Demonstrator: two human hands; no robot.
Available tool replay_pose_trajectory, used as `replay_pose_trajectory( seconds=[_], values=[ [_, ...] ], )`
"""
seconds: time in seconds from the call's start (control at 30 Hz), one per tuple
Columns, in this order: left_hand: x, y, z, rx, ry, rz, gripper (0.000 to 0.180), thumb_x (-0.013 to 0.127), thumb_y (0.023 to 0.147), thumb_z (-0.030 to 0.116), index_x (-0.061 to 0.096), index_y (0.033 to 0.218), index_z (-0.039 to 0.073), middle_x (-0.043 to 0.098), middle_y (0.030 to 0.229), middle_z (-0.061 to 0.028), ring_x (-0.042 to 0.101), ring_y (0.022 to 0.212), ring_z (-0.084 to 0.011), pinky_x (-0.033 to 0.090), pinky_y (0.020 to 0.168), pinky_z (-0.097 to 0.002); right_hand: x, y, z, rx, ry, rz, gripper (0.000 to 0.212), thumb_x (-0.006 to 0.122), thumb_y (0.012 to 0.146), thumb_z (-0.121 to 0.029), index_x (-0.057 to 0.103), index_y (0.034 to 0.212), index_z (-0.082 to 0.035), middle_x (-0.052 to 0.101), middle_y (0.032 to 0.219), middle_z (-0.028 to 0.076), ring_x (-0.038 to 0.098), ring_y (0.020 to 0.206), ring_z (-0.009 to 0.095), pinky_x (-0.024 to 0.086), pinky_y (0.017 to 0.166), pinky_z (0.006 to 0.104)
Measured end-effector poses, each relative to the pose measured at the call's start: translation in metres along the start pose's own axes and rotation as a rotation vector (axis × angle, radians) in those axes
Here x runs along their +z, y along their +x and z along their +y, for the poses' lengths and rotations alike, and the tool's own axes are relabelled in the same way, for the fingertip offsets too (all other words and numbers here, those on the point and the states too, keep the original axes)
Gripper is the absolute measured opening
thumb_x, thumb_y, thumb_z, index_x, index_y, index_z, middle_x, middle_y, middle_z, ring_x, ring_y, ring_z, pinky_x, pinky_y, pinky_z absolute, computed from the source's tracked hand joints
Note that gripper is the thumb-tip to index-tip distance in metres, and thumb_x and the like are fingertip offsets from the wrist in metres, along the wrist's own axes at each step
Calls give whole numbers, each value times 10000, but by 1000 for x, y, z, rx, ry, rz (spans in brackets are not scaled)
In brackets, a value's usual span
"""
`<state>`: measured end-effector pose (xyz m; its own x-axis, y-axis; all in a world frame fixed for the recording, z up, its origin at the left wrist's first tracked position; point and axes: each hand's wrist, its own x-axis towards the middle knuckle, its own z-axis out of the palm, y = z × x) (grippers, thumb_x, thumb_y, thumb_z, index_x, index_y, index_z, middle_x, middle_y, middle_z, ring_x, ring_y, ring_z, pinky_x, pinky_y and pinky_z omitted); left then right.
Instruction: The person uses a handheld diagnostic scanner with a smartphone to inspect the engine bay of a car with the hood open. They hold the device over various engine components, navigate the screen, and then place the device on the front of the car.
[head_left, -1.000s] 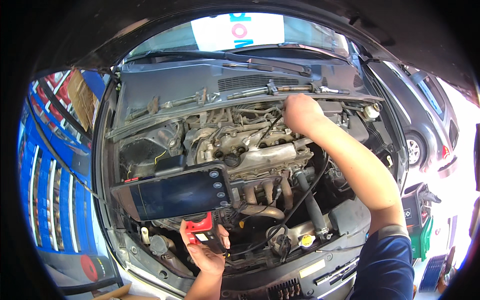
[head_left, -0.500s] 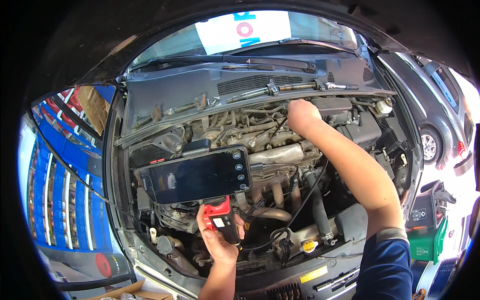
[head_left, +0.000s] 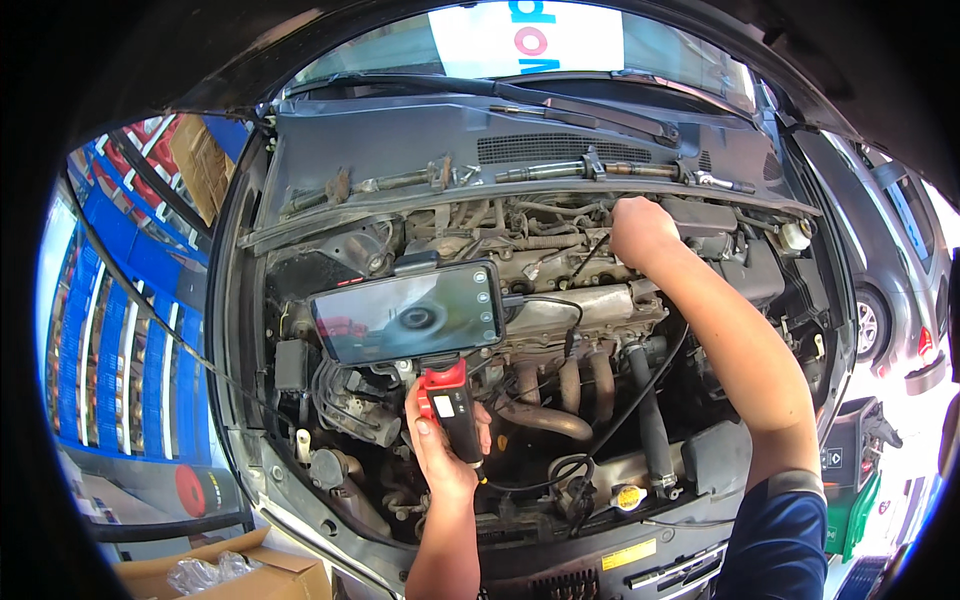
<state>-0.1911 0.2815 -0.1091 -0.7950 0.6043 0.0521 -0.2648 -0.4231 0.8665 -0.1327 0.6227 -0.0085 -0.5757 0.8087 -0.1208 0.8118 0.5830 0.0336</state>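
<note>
In my left hand (head_left: 445,455) is the red and black pistol-style handle of an inspection camera (head_left: 455,415), the fingers wrapped round it. A smartphone (head_left: 408,312) is mounted on top of it, its screen showing a dark round opening with a ring inside. From the handle's base a black cable (head_left: 540,487) loops over the front of the engine and up under my right forearm. My right hand (head_left: 643,232) is closed over the far side of the engine (head_left: 555,262), pinching a thin dark probe (head_left: 590,258) that slants down toward the cylinder head. The probe's tip is too small to make out.
Long metal rods with coil-like ends (head_left: 545,170) and a ratchet (head_left: 725,183) lie along the cowl below the windshield. A radiator cap (head_left: 630,497) sits at the front. The raised hood arches overhead. A cardboard box (head_left: 290,570) stands lower left; a green bin (head_left: 850,520) is at right.
The phone's screen has gone from mostly dark to a bright picture of a round opening. The phone has tilted slightly. The whole view has shifted; my right hand stays over the engine.
</note>
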Motion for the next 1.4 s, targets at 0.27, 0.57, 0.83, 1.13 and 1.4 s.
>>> replay_pose_trajectory(
  seconds=[0.27, 0.57, 0.83, 1.13, 1.4],
  values=[
    [-8, -4, 6, 20, 12, -7, 822, 405, 981, 702, 282, 1494, 72, 620, 808, -198, 533, 512, -185, 441, 448, -283, 47, 22, -6, -39, -41, 15, 174, 657, 830, -86, 749, 951, -2, 731, 1046, 233, 715, 999, 375, 582, 887, 442],
    [-16, -6, 16, -54, -20, 14, 917, 472, 939, 736, 286, 1470, 13, 636, 850, -194, 575, 571, -160, 485, 506, -271, 113, 48, 7, -71, -73, 58, 182, 665, 825, -156, 775, 847, -13, 726, 926, 244, 716, 892, 400, 584, 847, 456],
    [-17, -7, 15, -59, -11, 19, 904, 473, 945, 728, 299, 1458, 5, 643, 852, -183, 580, 582, -152, 482, 510, -269, 125, 56, -6, -75, -90, -5, 204, 641, 847, -141, 759, 931, 2, 728, 1004, 247, 715, 975, 387, 580, 885, 442],
    [-17, -7, 18, -72, -10, 28, 921, 486, 930, 741, 298, 1447, 2, 639, 851, -183, 581, 592, -157, 479, 515, -269, 124, 50, -20, -10, -82, -55, 234, 621, 863, -122, 745, 1027, -10, 717, 1121, 239, 706, 1047, 373, 574, 908, 430],
    [-16, -7, 17, -56, -5, 17, 910, 482, 934, 736, 307, 1436, -3, 635, 850, -183, 576, 593, -159, 478, 519, -272, 139, 55, -17, -44, -119, -59, 244, 622, 866, -126, 746, 1032, 3, 719, 1120, 241, 711, 1054, 352, 579, 911, 415]
  ],
)
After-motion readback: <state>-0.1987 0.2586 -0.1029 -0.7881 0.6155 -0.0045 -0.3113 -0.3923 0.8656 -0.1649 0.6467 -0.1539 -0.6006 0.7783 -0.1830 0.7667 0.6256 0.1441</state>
